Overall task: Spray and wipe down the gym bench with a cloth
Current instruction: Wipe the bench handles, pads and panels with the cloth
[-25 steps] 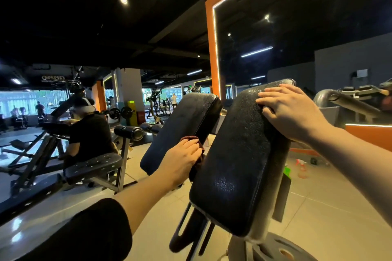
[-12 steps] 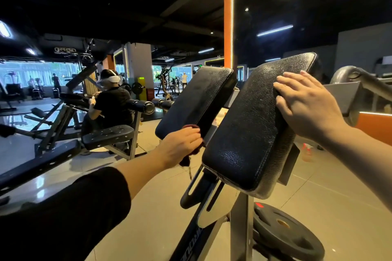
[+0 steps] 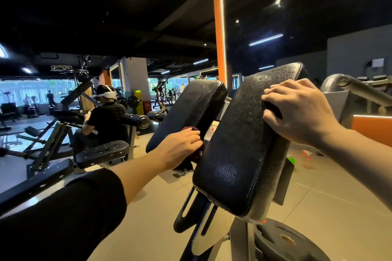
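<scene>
While the black-sleeved left arm reaches in from the lower left, the left hand point(image 3: 180, 146) presses a dark maroon cloth point(image 3: 195, 150) against the lower edge of the farther black bench pad point(image 3: 191, 110), fingers curled over the cloth, which shows only partly beneath them. Nearer, the right hand point(image 3: 301, 110) grasps the right edge of the closer tilted black pad point(image 3: 239, 154), fingers wrapped over its cracked vinyl, thumb behind. Below this pad sits a black weight plate point(image 3: 286, 241). On the tiled floor point(image 3: 339, 207) to the right, behind the pad, lie small red and green items, too blurred to name. Farther left, a person in a black shirt point(image 3: 106, 118) sits at another machine.
</scene>
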Action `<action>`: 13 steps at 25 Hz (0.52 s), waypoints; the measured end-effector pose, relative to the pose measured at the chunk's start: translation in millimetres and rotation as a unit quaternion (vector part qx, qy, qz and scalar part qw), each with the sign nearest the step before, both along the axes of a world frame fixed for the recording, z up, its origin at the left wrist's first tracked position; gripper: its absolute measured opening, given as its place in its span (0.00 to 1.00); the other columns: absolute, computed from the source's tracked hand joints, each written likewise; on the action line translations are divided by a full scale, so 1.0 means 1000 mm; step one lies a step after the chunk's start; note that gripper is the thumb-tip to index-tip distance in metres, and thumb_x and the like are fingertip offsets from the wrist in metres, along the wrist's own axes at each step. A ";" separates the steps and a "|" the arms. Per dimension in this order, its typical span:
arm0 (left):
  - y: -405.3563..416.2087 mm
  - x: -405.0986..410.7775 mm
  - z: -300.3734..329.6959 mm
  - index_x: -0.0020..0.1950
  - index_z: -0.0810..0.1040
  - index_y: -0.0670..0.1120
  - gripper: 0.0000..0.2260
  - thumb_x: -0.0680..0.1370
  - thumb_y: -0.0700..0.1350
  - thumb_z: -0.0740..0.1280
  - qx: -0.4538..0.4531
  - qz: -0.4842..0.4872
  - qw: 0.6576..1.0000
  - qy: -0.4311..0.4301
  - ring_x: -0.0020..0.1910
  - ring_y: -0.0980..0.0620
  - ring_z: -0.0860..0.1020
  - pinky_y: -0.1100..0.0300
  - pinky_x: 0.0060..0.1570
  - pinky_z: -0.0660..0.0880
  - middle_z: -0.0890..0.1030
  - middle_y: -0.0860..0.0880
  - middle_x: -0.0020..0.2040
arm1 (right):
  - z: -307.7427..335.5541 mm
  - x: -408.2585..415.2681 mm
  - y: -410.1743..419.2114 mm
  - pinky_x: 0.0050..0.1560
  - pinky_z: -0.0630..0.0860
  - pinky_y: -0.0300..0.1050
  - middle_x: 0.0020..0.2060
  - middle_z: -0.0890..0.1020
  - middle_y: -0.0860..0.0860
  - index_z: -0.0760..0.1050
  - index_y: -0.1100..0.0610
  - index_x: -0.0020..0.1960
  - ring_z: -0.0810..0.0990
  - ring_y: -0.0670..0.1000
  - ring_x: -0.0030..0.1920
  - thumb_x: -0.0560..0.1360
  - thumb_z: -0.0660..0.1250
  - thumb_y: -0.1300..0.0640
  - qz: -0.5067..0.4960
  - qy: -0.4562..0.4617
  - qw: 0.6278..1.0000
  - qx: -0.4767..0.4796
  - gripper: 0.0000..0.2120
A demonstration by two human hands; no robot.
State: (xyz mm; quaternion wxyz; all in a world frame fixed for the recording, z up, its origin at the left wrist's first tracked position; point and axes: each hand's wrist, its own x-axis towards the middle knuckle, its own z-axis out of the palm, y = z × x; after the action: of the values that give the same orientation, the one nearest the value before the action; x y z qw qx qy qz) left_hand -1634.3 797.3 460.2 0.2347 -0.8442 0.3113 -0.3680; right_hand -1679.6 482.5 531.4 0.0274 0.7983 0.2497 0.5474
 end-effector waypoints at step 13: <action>-0.050 0.097 0.071 0.49 0.80 0.44 0.08 0.74 0.34 0.66 0.033 -0.061 0.995 -0.067 0.49 0.46 0.79 0.53 0.67 0.67 0.81 0.46 0.46 | 0.016 0.040 0.004 0.56 0.66 0.49 0.39 0.82 0.52 0.79 0.57 0.38 0.78 0.57 0.45 0.73 0.53 0.46 0.092 -0.004 0.993 0.077 0.21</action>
State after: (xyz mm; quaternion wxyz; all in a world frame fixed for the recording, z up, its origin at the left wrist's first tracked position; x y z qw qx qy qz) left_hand -1537.6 747.0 531.4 0.2595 -0.7888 0.3578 -0.4271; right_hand -1639.1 486.4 547.6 -0.0836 0.7692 0.2795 0.5685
